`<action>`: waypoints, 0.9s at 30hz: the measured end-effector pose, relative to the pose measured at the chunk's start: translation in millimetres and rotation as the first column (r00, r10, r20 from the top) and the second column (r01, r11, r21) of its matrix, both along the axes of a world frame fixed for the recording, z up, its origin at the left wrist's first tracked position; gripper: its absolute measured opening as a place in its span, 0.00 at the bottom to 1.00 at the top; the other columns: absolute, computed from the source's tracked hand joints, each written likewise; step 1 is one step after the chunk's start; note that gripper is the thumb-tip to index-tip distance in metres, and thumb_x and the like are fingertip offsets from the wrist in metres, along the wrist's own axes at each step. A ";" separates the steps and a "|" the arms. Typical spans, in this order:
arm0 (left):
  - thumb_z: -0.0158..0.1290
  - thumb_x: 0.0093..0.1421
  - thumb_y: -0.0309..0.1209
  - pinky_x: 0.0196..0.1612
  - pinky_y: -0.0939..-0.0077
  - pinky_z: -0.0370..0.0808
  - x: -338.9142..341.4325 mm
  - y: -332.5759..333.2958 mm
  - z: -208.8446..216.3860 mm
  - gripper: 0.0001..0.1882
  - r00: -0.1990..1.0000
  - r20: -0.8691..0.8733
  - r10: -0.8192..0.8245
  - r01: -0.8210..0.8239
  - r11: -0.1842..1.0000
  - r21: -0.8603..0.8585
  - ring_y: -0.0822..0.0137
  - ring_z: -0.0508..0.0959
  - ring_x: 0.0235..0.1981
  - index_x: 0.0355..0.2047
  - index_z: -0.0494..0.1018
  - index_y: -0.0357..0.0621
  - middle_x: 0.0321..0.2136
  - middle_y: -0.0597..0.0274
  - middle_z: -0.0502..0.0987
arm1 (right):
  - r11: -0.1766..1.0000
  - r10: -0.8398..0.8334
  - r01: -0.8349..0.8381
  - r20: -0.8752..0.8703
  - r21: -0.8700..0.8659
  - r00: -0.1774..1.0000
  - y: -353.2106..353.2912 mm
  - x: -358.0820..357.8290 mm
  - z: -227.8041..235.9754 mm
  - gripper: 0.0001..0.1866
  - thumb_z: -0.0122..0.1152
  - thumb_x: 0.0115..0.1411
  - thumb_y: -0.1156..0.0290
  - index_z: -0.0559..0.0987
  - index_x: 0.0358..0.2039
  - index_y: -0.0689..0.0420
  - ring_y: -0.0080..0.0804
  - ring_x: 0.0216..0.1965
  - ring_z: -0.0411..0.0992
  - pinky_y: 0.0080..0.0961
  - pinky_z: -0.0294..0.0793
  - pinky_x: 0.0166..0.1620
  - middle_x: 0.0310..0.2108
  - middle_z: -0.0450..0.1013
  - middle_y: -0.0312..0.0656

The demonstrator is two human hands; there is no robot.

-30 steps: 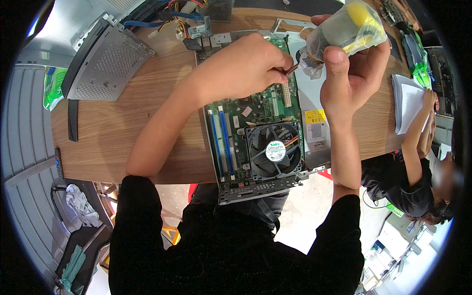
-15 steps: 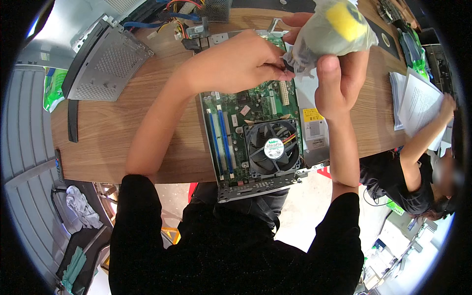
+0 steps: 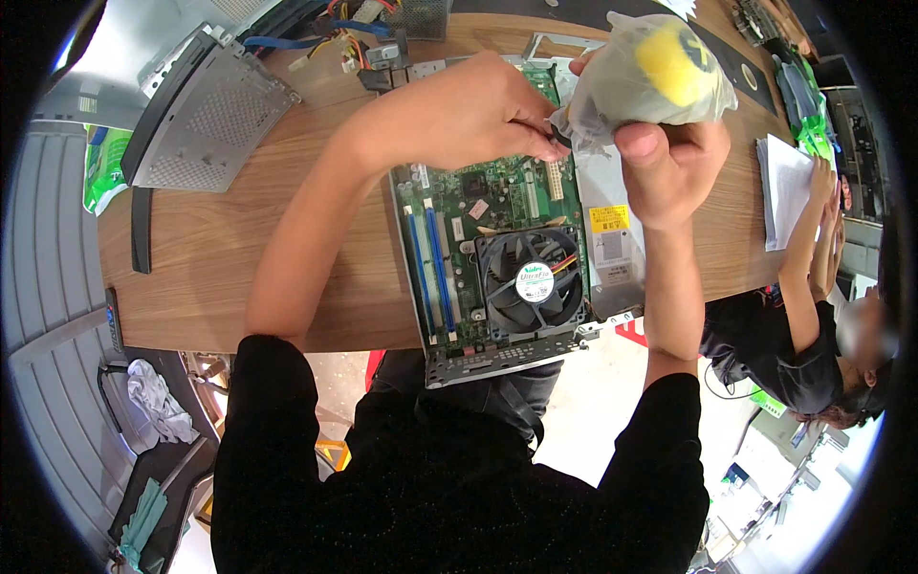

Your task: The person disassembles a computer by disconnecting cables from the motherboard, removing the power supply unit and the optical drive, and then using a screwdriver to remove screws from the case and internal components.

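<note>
My right hand [image 3: 673, 177] grips a translucent plastic bag [image 3: 617, 81] wrapped round a bulky thing with a yellow part; the wrapping hides what it is. With fingers pinched together, my left hand [image 3: 512, 120] holds a small dark piece [image 3: 561, 138] at the bag's lower left end. Whether that piece joins the wrapped thing, I cannot tell. Both hands are above a green motherboard [image 3: 497, 196] in an open computer chassis. A black cooling fan [image 3: 532, 283] sits on its near part, right of blue and white memory slots [image 3: 435, 273]. A metal box with a yellow label [image 3: 612, 253] lies along the right.
A perforated grey metal panel [image 3: 215, 124] stands at the left of the wooden table [image 3: 316, 306], beside a black strip [image 3: 142, 230]. Coloured cables [image 3: 349, 43] lie at the back. On the right, another person [image 3: 798, 325] reaches over papers [image 3: 786, 191].
My right hand and the bag have tilted and shifted slightly right. My left hand stays pinched in nearly the same place. The other person's arms have moved farther back over the papers.
</note>
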State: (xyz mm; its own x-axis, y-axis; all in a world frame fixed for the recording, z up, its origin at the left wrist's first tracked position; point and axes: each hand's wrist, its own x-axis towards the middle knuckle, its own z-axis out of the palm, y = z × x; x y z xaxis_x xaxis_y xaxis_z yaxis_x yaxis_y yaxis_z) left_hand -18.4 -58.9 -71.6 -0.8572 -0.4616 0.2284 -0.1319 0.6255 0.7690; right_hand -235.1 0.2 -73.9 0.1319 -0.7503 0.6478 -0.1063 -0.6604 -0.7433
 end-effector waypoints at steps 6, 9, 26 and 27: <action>0.62 0.59 0.39 0.29 0.61 0.71 0.2 1.9 -2.6 0.16 1.000 -0.005 0.030 -0.030 0.999 0.018 0.48 0.75 0.22 0.29 0.81 0.34 0.22 0.44 0.78 | 0.982 -0.137 0.137 0.006 -0.133 0.991 2.3 18.4 11.7 0.32 0.70 0.59 0.52 0.75 0.47 0.70 0.37 0.34 0.78 0.29 0.78 0.39 0.37 0.79 0.53; 0.63 0.59 0.39 0.30 0.60 0.71 -3.0 3.6 -2.4 0.16 0.999 -0.009 0.049 -0.049 0.999 0.020 0.47 0.75 0.22 0.28 0.81 0.34 0.22 0.44 0.78 | 0.961 -0.250 0.264 0.144 -0.086 0.957 7.9 49.4 32.6 0.38 0.71 0.58 0.54 0.64 0.57 0.68 0.31 0.36 0.75 0.25 0.75 0.41 0.41 0.75 0.50; 0.61 0.58 0.37 0.32 0.57 0.71 -0.2 9.1 -14.6 0.15 0.999 -0.049 0.011 -0.012 0.999 -0.037 0.45 0.76 0.26 0.30 0.80 0.33 0.24 0.41 0.77 | 0.725 0.669 -0.680 0.128 0.106 0.733 -7.1 52.9 66.3 0.13 0.57 0.63 0.63 0.67 0.26 0.55 0.24 0.18 0.63 0.24 0.61 0.22 0.18 0.65 0.37; 0.61 0.58 0.36 0.32 0.57 0.71 0.6 10.8 -12.4 0.15 0.998 -0.053 0.017 -0.021 0.996 -0.085 0.46 0.77 0.25 0.31 0.80 0.33 0.24 0.42 0.77 | 0.764 0.615 -0.635 0.168 0.115 0.770 -5.5 52.8 66.1 0.14 0.56 0.63 0.63 0.67 0.26 0.55 0.24 0.18 0.62 0.24 0.61 0.22 0.18 0.65 0.37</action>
